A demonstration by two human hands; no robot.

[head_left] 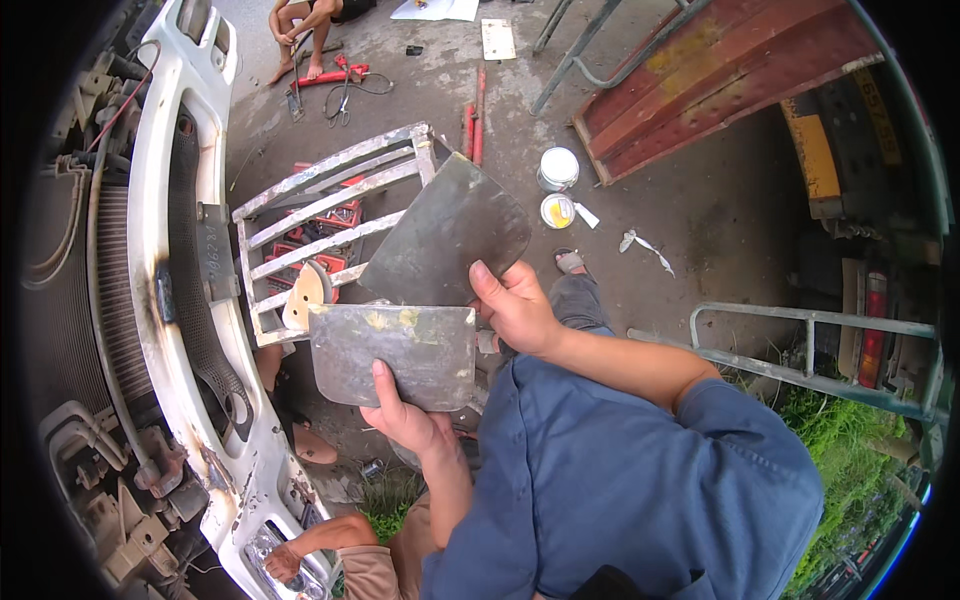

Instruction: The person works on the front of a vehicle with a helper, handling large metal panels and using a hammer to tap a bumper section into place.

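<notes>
My left hand is closed on a flat grey plate with rounded corners, its thumb lying across the scuffed face. Pale and yellowish marks show along that plate's upper edge. In my right hand is a darker, tilted plate, pinched near its lower right corner with the thumb on top. The two plates are close together, the darker one just above the scuffed one; I cannot tell whether they touch. Below them stands a worn metal slatted rack, with tan sanding discs at its near corner.
A white vehicle bumper runs along the left, with a co-worker's hand near its lower end. Another person sits at the far left by a red jack. White can, red ramp and metal railing lie rightward.
</notes>
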